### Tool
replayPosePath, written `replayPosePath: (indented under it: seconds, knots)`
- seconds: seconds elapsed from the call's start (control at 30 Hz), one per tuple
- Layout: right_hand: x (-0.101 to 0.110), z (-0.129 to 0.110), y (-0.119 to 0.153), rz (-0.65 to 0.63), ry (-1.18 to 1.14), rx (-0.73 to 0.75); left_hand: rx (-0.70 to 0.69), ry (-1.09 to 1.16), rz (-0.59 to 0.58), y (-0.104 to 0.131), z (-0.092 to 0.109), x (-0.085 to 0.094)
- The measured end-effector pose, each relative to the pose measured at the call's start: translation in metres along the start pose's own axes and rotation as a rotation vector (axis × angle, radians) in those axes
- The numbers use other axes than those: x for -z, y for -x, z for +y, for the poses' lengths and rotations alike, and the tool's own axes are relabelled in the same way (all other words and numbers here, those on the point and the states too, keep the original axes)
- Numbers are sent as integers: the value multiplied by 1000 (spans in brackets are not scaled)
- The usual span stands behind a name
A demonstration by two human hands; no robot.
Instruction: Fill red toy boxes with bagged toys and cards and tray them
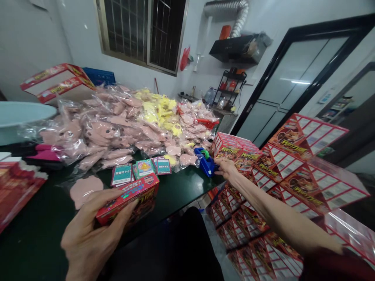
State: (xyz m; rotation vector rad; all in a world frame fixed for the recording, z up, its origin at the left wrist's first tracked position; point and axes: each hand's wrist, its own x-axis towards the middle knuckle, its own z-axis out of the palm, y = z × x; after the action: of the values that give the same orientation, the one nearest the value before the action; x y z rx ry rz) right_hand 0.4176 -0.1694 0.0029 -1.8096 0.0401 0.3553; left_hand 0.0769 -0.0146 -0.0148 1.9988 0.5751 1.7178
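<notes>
My left hand (93,230) is wrapped around a small red printed card box (131,197), thumb and fingers on its opposite sides. To the right, my right hand (227,168) reaches out beside a blue tape dispenser (207,166) with a green-cored roll. Its fingers are bent together at the dispenser's end; whatever is between them is too small to make out. Beyond the red box lie several printed cards (145,168) on the dark green table (178,191). A pink flat figure in a clear bag (84,189) rests just past my left hand.
A heap of bagged pink figures (99,130) and yellow figures (159,107) covers the table's back. Red display boxes (304,189) stand stacked at right. At left are red packaging sheets (17,187), a pale blue basin (26,113) and an opened carton (58,84).
</notes>
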Motion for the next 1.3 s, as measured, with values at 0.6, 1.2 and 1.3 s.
replayPosePath:
  seconds: [0.6, 1.2, 1.3]
  knots:
    - [20, 63, -11, 34, -24, 259, 160, -24, 113, 1, 3, -9]
    - [-93, 14, 255, -859, -641, 281, -1, 141, -58, 5, 18, 5]
    - [-98, 16, 258, -841, -654, 197, 35, 135, -40, 7, 22, 4]
